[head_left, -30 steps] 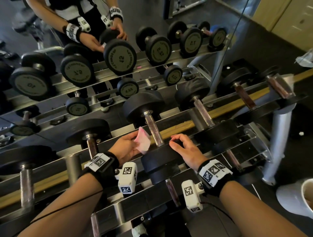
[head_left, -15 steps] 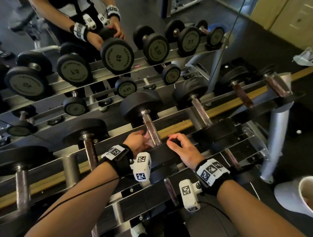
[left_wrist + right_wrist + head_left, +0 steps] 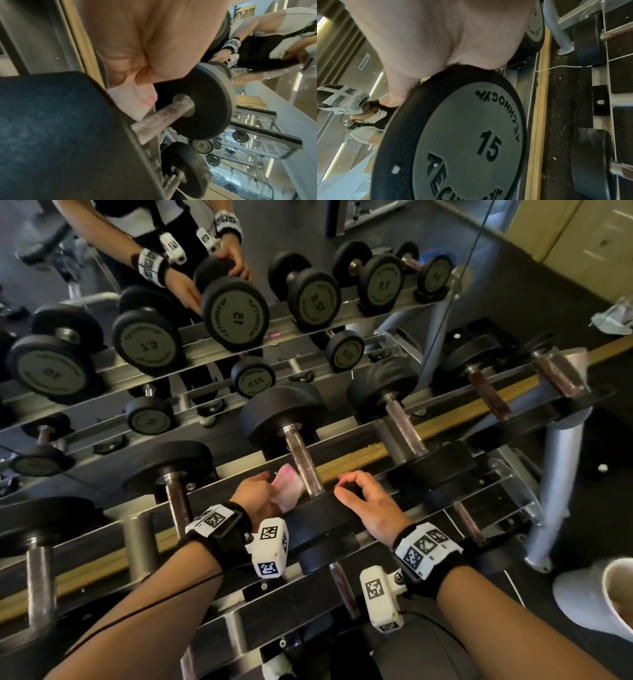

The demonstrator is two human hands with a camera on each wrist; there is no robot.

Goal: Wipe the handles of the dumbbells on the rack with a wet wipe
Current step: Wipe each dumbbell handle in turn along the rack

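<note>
Wet wipe (image 3: 287, 487) in left hand (image 3: 255, 498), beside handle (image 3: 305, 462)

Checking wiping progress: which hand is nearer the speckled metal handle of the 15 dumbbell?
Left. The left hand holds the pink-stained white wipe right beside the handle; the right hand rests on the near black weight head.

Both forearms reach forward — left hand (image 3: 255, 498) pinched shut, right hand (image 3: 371, 503) arched, fingers curled down.

The left hand (image 3: 255, 498) has drawn back — wet wipe (image 3: 287, 487) (pink-stained) showing again beside the handle (image 3: 305, 462).
</note>
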